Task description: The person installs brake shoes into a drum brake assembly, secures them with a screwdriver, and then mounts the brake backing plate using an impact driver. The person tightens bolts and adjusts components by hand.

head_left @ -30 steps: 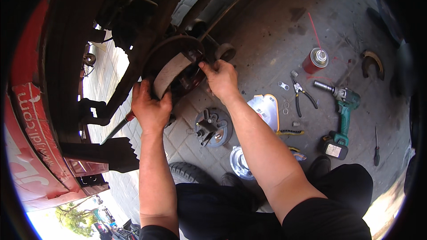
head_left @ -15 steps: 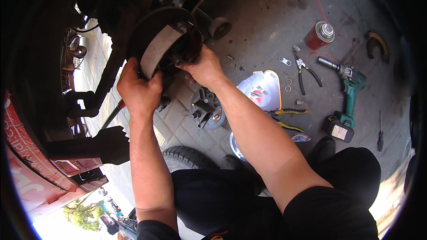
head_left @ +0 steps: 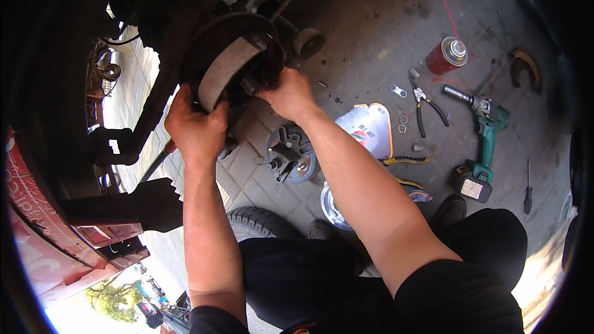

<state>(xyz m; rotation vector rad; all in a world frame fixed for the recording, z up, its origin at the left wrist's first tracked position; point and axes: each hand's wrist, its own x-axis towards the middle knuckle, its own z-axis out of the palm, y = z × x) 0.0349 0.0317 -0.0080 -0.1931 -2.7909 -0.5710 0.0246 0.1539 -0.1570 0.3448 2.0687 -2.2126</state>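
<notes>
A curved brake shoe (head_left: 228, 68) with a pale, worn lining sits against the round dark backing plate (head_left: 197, 37) under the vehicle. My left hand (head_left: 197, 127) is closed round its lower end, fingers on the outer side and thumb on the near side. On the right of the same brake assembly, my right hand (head_left: 291, 96) is closed, its fingertips hidden in the shadowed parts. A dark axle stub (head_left: 249, 83) shows between the shoe and my right hand. Below lies a round brake drum or hub (head_left: 292, 154) with several studs, touched by neither hand.
Right on the ground are a red spray can (head_left: 447, 55), circlip pliers (head_left: 427, 102), a green impact wrench (head_left: 487, 136), a screwdriver (head_left: 528, 188), another brake shoe (head_left: 525, 71), yellow-handled pliers (head_left: 405, 161) and a white printed sheet (head_left: 377, 127). A tyre (head_left: 263, 219) lies near my feet.
My right hand has shifted slightly to the right, so the axle stub shows more plainly. My left hand keeps its grip on the brake shoe.
</notes>
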